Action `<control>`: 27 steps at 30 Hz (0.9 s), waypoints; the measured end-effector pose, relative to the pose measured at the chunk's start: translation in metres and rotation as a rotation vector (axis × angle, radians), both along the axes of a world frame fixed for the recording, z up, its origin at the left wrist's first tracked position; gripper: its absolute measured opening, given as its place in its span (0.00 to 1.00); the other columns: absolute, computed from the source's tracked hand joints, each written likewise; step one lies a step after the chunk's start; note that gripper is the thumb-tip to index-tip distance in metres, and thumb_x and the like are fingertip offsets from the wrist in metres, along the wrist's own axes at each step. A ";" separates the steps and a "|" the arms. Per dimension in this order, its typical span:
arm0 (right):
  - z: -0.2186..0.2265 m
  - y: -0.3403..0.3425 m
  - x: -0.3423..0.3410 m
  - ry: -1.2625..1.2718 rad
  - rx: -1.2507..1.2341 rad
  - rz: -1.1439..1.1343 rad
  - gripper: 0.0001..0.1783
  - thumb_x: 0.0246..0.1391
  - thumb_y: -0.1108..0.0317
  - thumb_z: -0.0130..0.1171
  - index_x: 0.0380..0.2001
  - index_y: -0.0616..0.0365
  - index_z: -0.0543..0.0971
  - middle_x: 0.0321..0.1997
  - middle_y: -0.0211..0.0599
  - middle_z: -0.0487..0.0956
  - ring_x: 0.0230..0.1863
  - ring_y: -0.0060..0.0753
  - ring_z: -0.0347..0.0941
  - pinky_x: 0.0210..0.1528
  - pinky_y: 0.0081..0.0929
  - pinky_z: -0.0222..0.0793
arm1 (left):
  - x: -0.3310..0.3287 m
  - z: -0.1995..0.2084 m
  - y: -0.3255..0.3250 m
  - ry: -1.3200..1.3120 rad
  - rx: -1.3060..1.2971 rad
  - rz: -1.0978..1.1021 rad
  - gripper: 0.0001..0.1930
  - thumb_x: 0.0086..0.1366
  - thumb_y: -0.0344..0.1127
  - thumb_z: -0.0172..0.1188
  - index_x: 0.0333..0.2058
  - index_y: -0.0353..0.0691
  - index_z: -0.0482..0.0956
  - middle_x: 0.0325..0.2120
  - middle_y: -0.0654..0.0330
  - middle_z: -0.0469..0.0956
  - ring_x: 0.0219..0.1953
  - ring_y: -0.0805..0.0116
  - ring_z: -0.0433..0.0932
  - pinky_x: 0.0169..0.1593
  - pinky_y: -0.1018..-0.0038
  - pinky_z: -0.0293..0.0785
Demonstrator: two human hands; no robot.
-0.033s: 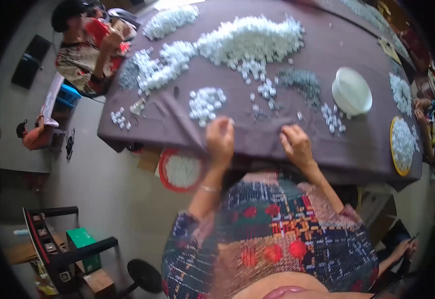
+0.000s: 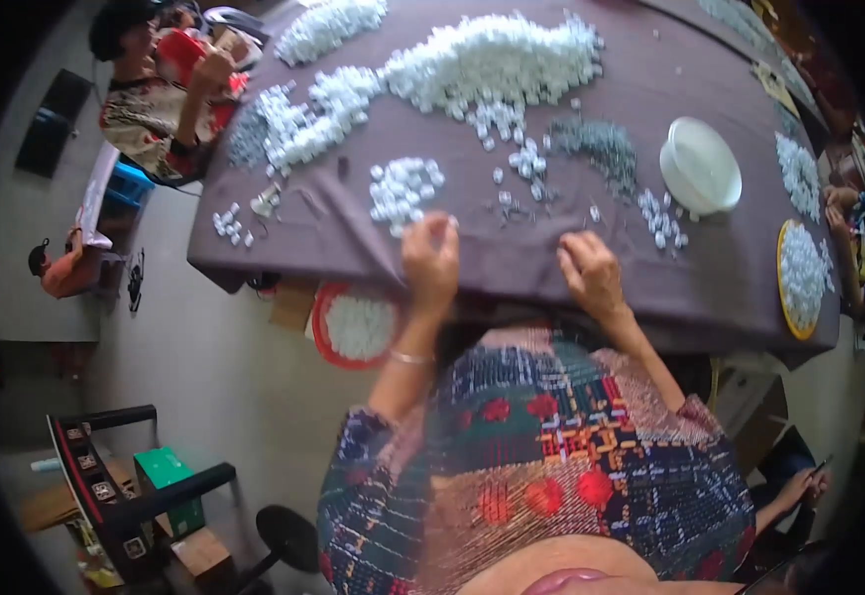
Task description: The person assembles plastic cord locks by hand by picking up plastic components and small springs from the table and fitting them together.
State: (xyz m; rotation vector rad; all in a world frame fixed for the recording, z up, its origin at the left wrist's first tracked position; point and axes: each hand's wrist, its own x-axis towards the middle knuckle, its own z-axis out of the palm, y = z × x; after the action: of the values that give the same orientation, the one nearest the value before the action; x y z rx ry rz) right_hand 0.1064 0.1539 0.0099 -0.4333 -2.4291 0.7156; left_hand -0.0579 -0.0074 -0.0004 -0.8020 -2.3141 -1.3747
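My left hand [image 2: 430, 260] rests on the dark cloth of the table [image 2: 512, 273] near its front edge. Its fingertips touch the lower edge of a small cluster of white plastic pieces [image 2: 404, 188]; whether they pinch one is unclear. My right hand [image 2: 591, 273] lies on the cloth to the right with its fingers curled under, beside a few scattered white pieces [image 2: 662, 223]. A long heap of white pieces [image 2: 472, 64] runs across the far side, and a patch of small grey parts [image 2: 596, 144] lies beyond my right hand.
A white bowl [image 2: 700, 167] stands right of the grey parts. A yellow-rimmed tray of white pieces [image 2: 801, 278] sits at the right edge. On the floor under the table is a red-rimmed basin [image 2: 355, 327]. Another person [image 2: 160, 94] sits at the far left corner.
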 end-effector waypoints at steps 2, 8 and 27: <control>-0.005 0.007 0.002 0.018 -0.004 -0.018 0.09 0.46 0.74 0.56 0.33 0.63 0.75 0.32 0.44 0.75 0.33 0.45 0.73 0.35 0.32 0.68 | -0.017 -0.002 0.005 0.114 -0.044 -0.001 0.05 0.53 0.31 0.62 0.29 0.38 0.76 0.24 0.60 0.76 0.28 0.66 0.72 0.33 0.72 0.69; -0.013 0.016 0.005 0.020 -0.018 -0.007 0.07 0.47 0.76 0.55 0.33 0.63 0.75 0.31 0.42 0.75 0.31 0.41 0.74 0.34 0.29 0.70 | -0.054 -0.004 0.021 0.272 -0.175 0.004 0.06 0.51 0.31 0.62 0.28 0.41 0.77 0.25 0.59 0.76 0.30 0.62 0.71 0.37 0.68 0.68; -0.003 0.051 -0.044 0.027 -0.058 0.033 0.08 0.47 0.75 0.56 0.34 0.61 0.75 0.31 0.40 0.74 0.29 0.41 0.73 0.31 0.31 0.69 | -0.031 -0.016 0.092 0.174 -0.316 -0.260 0.12 0.47 0.36 0.65 0.32 0.42 0.77 0.34 0.59 0.74 0.40 0.59 0.69 0.44 0.67 0.66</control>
State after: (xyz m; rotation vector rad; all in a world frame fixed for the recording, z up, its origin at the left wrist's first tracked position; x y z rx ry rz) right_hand 0.0628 0.2053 0.0072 -0.4043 -2.4007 0.8022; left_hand -0.0891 0.0848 -0.0166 -1.3025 -2.3816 -0.9921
